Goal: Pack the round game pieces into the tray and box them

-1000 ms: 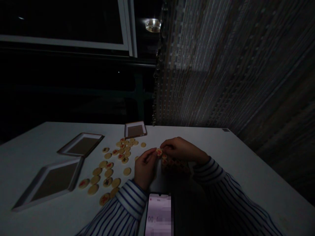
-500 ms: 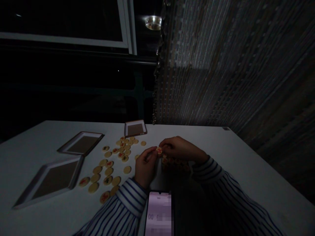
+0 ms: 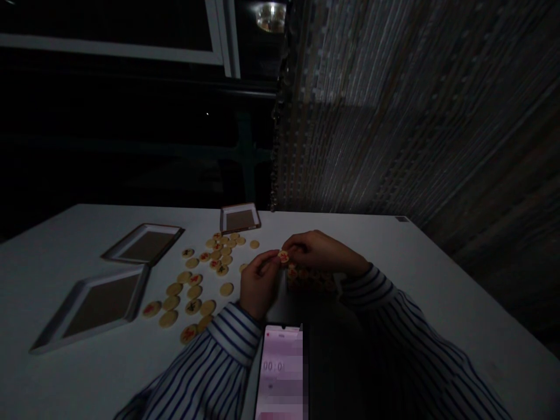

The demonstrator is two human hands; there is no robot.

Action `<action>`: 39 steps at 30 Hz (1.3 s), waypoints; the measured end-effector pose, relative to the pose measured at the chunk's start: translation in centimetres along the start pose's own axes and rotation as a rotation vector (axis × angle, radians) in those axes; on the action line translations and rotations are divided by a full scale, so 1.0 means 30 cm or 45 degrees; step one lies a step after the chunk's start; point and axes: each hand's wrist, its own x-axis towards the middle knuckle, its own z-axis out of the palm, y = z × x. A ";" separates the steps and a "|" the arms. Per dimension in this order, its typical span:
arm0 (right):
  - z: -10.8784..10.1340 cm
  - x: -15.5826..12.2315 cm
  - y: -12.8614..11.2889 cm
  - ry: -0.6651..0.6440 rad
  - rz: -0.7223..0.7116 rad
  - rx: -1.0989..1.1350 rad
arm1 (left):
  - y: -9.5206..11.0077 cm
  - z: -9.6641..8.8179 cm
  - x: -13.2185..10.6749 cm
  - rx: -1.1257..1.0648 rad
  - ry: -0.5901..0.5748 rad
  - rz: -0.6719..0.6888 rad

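A round Chinese chess piece (image 3: pixel 284 256) with a red character is held up on edge between my hands, its face toward me. My left hand (image 3: pixel 259 283) pinches it from the left with thumb and fingertips. From the other side my right hand (image 3: pixel 324 252) has its fingers curled round the piece's edge. Just below my right hand is a dark box (image 3: pixel 308 286) with several more pieces in it; my hand and shadow hide part of it. Loose chess pieces (image 3: pixel 193 306), some face up with red or black characters, lie scattered left of my left hand.
A lit phone (image 3: pixel 280 373) showing a timer lies in front of me between my forearms. Shallow trays or lids stand on the white table (image 3: pixel 437 303): a near-left one (image 3: pixel 139 286), one behind it (image 3: pixel 125 245), and a small one (image 3: pixel 240 219) at the back. A bead curtain (image 3: pixel 350 134) hangs behind.
The whole view has tilted slightly down, so the table sits higher in the picture. Both hands keep their hold on the same piece, with little visible movement.
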 end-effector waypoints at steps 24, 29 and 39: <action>0.004 0.006 0.015 0.081 -0.023 -0.008 | -0.023 -0.009 0.012 -0.075 0.018 0.013; 0.009 0.007 0.011 0.063 0.006 0.019 | -0.009 -0.006 0.007 -0.110 0.001 0.010; 0.003 0.001 0.008 0.032 -0.056 0.013 | -0.006 -0.004 0.003 -0.095 -0.001 -0.005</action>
